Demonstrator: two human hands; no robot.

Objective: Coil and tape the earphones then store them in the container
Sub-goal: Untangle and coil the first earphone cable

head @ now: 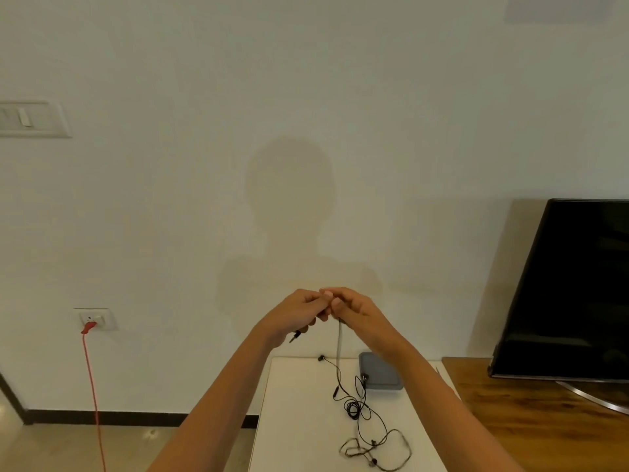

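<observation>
Above white table [299, 403]: left hand [299, 315] and right hand [355, 311] meet, fingertips clamped on grey cable [339, 342]; pinch point hidden. Grey container [379, 369] on table's far end; near end cropped.

A home living room: a television [571, 287] on a wooden stand [531, 424]

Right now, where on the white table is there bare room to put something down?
Bare: the left half of the white table, from its left edge to the black earphones. Crowded: grey container at the far right, their tangle mid-table, brown earphones near the front edge. Left hand and right hand hold a cable above.
</observation>
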